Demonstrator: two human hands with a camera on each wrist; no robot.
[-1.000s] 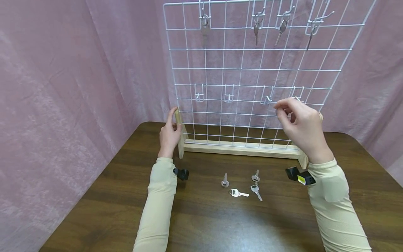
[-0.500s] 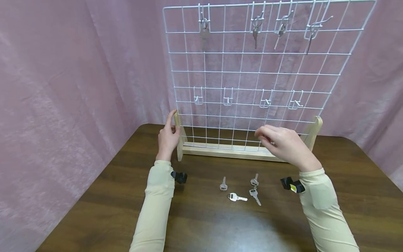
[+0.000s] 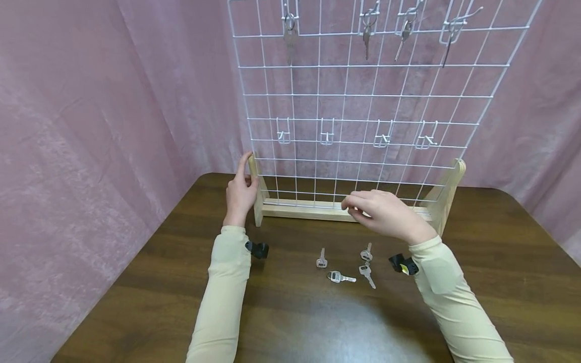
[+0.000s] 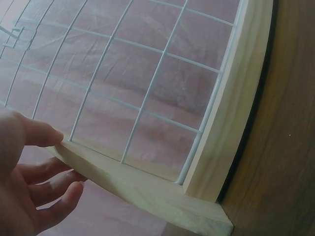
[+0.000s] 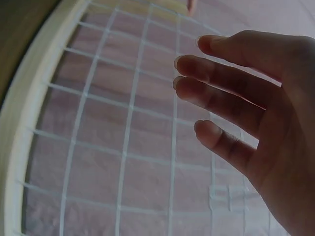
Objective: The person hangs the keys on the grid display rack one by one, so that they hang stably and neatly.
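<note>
My left hand (image 3: pixel 240 194) holds the left upright of the wooden stand (image 3: pixel 436 204); in the left wrist view its fingers (image 4: pixel 42 132) lie on both sides of the wood's end. My right hand (image 3: pixel 386 214), fingers bent loosely and holding nothing, hovers before the stand's bottom bar. The right wrist view shows those fingers (image 5: pixel 216 93) spread apart in front of the white wire grid (image 3: pixel 345 95). Below, on the table, lie several silver keys: one key (image 3: pixel 322 261) at left, another key (image 3: pixel 341 277) sideways, and two more close together, a rear key (image 3: pixel 366 253) and a front key (image 3: pixel 366 275).
Along the grid's top hang several keys, such as a hanging key (image 3: pixel 366 36), on white hooks. A lower row of hooks (image 3: pixel 327 136) carries nothing. The brown wooden table (image 3: pixel 150 297) runs to a pink curtain (image 3: pixel 113 101) behind and at the left.
My right hand has come down and left from the lower right hook to in front of the bottom bar. The left hand stays at the upright. The camera view shifts slightly.
</note>
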